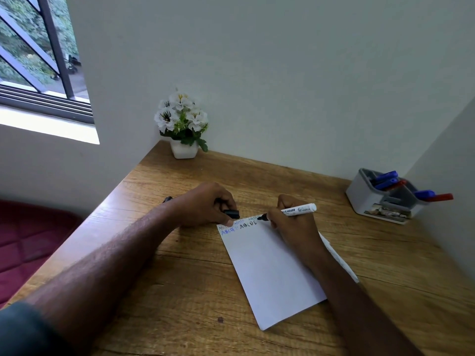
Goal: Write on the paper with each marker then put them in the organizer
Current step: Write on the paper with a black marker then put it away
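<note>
On the grained wooden desk (195, 291), the smooth white paper (270, 273) lies at centre, lettered in blue and black along its 12 o'clock edge. The right hand (290, 222) grips a white-barrelled black marker (290, 211), tip on the paper; the left hand (205, 204) pinches its black cap (231, 214). At 2 o'clock, the grey-and-white plastic organizer (370, 199) holds blue and red markers (401, 185).

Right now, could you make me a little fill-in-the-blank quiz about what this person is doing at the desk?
1. The right hand writes on the paper with a ____ whiteboard marker.
2. The left hand holds the marker's ____.
3. The grey organizer already holds blue and ____ markers.
4. The white flowers stand in a ____ pot.

Missing words: black; cap; red; white
</note>
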### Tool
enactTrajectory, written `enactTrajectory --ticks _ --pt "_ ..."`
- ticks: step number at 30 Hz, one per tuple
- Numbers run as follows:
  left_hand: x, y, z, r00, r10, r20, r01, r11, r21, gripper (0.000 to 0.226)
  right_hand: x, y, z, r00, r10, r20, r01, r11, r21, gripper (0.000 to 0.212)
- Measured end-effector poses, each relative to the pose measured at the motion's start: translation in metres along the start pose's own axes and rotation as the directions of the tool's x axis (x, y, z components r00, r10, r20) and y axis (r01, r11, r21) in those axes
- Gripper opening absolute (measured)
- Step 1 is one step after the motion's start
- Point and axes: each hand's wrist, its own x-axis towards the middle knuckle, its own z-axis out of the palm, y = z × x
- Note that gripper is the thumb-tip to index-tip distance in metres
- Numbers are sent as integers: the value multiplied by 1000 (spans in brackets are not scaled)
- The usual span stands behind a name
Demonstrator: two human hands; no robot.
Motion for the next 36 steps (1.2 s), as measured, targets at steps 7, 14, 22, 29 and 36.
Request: enactTrajectory --ticks 7,14,22,29,36 --pt "0 0 0 1000 9 -6 -9 1000 6 28 -1 -2 3 1000 -2 5 2 1000 -26 34" --pt "-1 0 1 1000 9 -13 -9 1000 25 29 0 -2 3 1000 5 -12 -6 1000 -26 35" --pt "0 0 1 1000 10 -15 -10 1000 18 28 0 -2 3 998 -43 -43 42 999 -32 36" --pt "-1 1 0 1000 -1 -7 1 1000 25 28 1 1 3 998 -49 -33 48 998 -41 37" --pt "-1 0 -1 1000 21 -12 -21 1000 24 24 -1 4 -6 979 -96 -177 118 986 114 21"
